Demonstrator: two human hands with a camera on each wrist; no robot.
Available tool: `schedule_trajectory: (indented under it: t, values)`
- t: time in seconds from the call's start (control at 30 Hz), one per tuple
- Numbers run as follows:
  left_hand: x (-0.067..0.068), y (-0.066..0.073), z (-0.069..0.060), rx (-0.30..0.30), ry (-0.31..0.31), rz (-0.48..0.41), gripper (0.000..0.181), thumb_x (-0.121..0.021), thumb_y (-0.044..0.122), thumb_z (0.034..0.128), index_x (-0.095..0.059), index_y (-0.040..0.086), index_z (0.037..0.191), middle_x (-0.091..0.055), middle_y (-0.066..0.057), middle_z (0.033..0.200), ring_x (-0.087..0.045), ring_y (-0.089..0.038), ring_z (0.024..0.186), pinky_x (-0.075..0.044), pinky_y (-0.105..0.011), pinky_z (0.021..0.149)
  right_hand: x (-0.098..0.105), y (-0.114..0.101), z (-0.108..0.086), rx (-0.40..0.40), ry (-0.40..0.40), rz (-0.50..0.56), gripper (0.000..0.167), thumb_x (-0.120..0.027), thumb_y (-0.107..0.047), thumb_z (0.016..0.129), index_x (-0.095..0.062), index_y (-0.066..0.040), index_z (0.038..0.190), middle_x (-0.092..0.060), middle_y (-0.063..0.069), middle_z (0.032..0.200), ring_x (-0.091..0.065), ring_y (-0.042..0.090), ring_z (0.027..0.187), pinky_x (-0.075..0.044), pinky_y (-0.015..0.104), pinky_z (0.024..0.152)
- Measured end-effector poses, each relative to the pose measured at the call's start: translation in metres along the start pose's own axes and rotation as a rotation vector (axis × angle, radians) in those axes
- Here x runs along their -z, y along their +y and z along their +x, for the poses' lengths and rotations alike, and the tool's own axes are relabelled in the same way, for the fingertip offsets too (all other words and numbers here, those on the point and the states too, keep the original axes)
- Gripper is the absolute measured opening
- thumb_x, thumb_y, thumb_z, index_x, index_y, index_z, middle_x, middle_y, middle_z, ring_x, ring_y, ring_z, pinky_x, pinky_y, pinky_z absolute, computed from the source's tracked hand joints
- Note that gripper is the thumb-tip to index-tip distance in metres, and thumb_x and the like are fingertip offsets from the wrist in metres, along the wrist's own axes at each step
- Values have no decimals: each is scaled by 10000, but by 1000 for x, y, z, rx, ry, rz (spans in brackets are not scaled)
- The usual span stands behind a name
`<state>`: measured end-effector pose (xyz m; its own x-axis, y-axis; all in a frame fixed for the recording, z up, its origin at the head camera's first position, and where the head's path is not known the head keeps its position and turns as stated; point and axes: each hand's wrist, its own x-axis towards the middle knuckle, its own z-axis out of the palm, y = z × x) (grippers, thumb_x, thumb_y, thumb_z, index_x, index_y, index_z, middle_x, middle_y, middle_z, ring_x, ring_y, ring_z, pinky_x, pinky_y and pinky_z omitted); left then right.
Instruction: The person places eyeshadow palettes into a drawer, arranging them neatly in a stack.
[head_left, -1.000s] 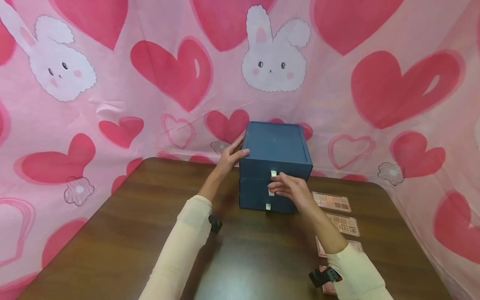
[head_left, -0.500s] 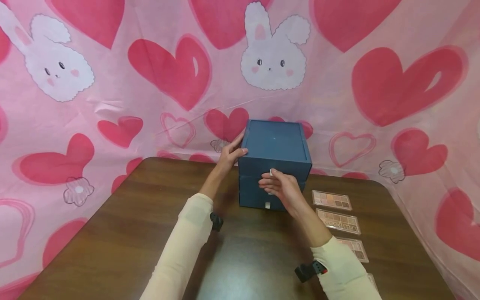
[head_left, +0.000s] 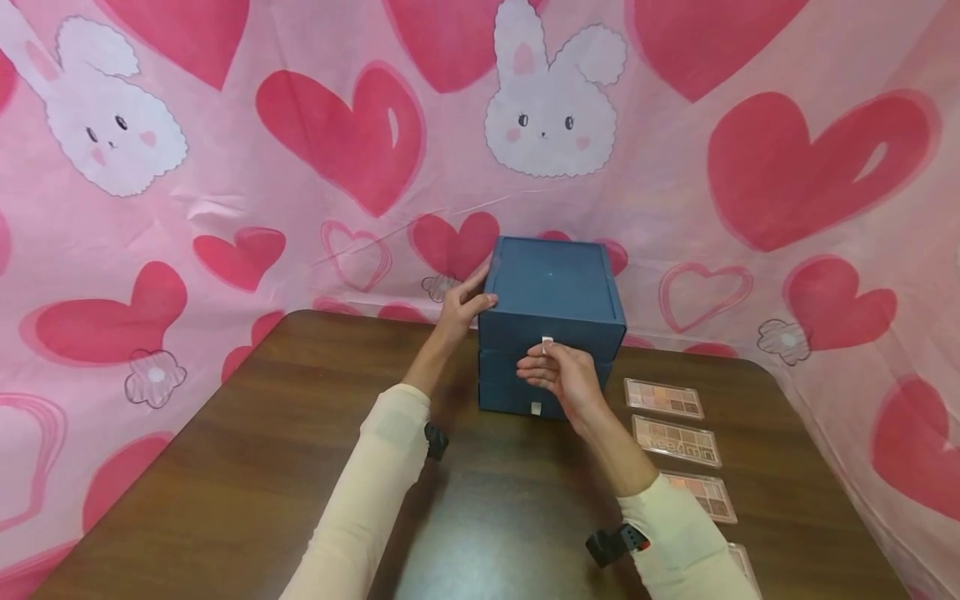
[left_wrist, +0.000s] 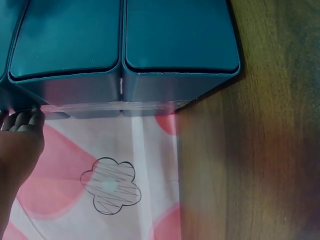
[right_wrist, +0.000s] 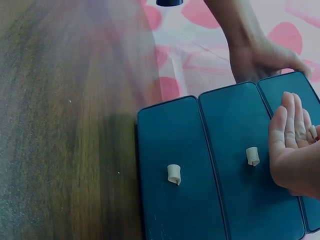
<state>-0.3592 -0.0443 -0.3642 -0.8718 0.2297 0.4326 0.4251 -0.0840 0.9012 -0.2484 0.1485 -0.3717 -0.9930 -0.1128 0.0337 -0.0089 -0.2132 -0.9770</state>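
A dark blue storage box (head_left: 555,279) with three stacked drawers stands at the table's back edge. My left hand (head_left: 461,310) rests against its left side, thumb at the top front corner. In the left wrist view only part of that hand (left_wrist: 22,145) shows, at the box's edge. My right hand (head_left: 566,375) is at the drawer fronts, thumb and forefinger pinching the top drawer's white pull tab (head_left: 547,341), its other fingers extended. The bottom tab (head_left: 536,408) hangs free, as does the middle tab (right_wrist: 252,156) in the right wrist view. The drawers look closed.
Several eyeshadow palettes lie in a column on the right of the brown table (head_left: 337,400), among them a far palette (head_left: 663,398) and a second palette (head_left: 677,441). A pink cloth (head_left: 360,183) with hearts and rabbits hangs behind the table.
My right hand has moved slightly left and taken hold of the top drawer's pull tab. The right forearm has shifted left, uncovering more of the palettes. My left hand stays at the box.
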Motion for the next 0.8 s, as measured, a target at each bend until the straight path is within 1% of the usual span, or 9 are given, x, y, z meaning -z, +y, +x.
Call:
schedule_trajectory:
  t: [0.1,0.23,0.4,0.53,0.67,0.8]
  values:
    - [0,1,0,2,4,12,725,-572,228,866,-402,1,1534,-379,-165,1631,-401,-281,1466,-330,-491,1225,-1,1,-2,15,1,15,350,-370,-155,1072,-675,-26,960,-780,-73,767,-756,76,761,-601,232,765]
    - [0,1,-1,-11,8,39,725,-573,246,866,-412,-7,1526,-391,-171,1623,-373,-311,1499,-308,-490,1239,-3,2,-5,26,0,19,347,-360,-146,1071,-669,-40,955,-782,-68,777,-758,82,768,-605,243,779]
    - [0,2,-1,-21,2,53,724,-566,248,865,-413,-21,1521,-392,-176,1619,-358,-314,1506,-302,-498,1242,-5,1,-11,21,4,14,335,-359,-147,1074,-649,5,1004,-779,-67,781,-755,92,775,-609,262,796]
    - [0,3,-2,-14,-1,37,716,-569,227,873,-404,-22,1524,-400,-182,1614,-426,-289,1436,-349,-498,1212,-6,2,-14,17,10,7,343,-368,-154,1075,-638,54,1040,-779,-68,784,-755,92,777,-607,254,790]
    - [0,2,-2,-14,-5,38,707,-569,207,879,-398,-24,1525,-417,-192,1600,-496,-284,1338,-405,-485,1170,-6,3,-18,3,17,4,341,-374,-161,1075,-641,48,1037,-781,-66,786,-755,94,778,-607,257,794]
    - [0,1,-2,-7,-4,38,709,-566,210,879,-395,-18,1528,-423,-191,1596,-515,-294,1312,-400,-480,1177,-6,4,-24,-6,13,8,342,-372,-161,1076,-641,48,1041,-782,-63,794,-756,96,785,-607,260,804]
